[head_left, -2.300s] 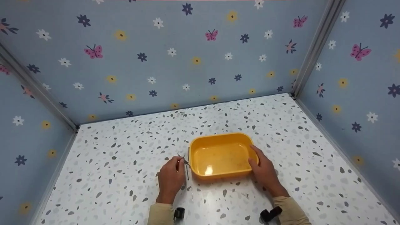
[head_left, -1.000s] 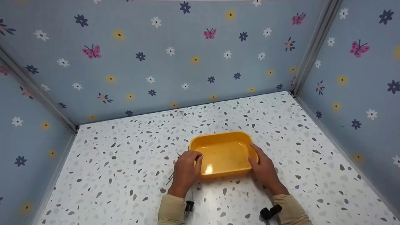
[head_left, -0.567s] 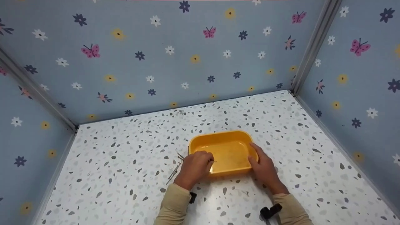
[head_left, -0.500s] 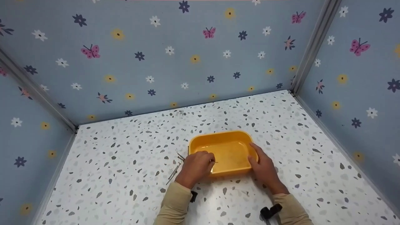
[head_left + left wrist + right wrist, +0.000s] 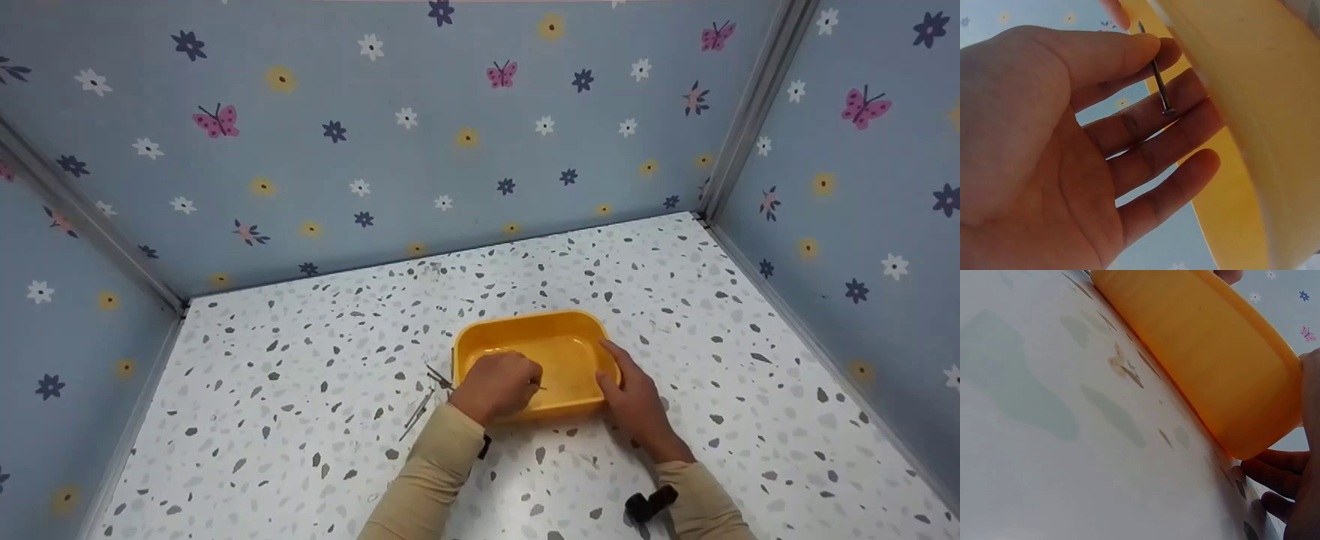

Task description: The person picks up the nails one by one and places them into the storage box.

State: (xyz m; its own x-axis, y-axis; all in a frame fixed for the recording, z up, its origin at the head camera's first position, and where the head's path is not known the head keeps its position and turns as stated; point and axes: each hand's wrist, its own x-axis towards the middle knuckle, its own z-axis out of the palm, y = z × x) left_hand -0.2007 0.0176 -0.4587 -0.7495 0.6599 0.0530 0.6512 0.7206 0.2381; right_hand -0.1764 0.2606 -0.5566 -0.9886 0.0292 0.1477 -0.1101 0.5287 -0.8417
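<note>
A yellow rectangular plastic tub [image 5: 559,328] with rounded corners stands on the table. Over its left part is my left hand [image 5: 496,384], which pinches a steel nail [image 5: 1160,87] between thumb and index finger. The left wrist view shows the nail's flat head and pointed end, with the other fingers loosely bent beside the tub wall. My right hand [image 5: 639,405] grips the tub's right end, its thumb over the rim. In the right wrist view its lower fingers [image 5: 1275,479] lie at the base of the tub's corner. The left hand covers part of the tub floor.
Several loose nails [image 5: 417,414] lie on the speckled white tabletop [image 5: 300,420], left of the tub, some close against its left end. Blue flowered panels [image 5: 420,150] enclose the table at the back and both sides.
From beside the tub's left end, my left hand has moved right, over the rim and above the tub floor, with a nail pinched in it. The right hand keeps its hold on the tub.
</note>
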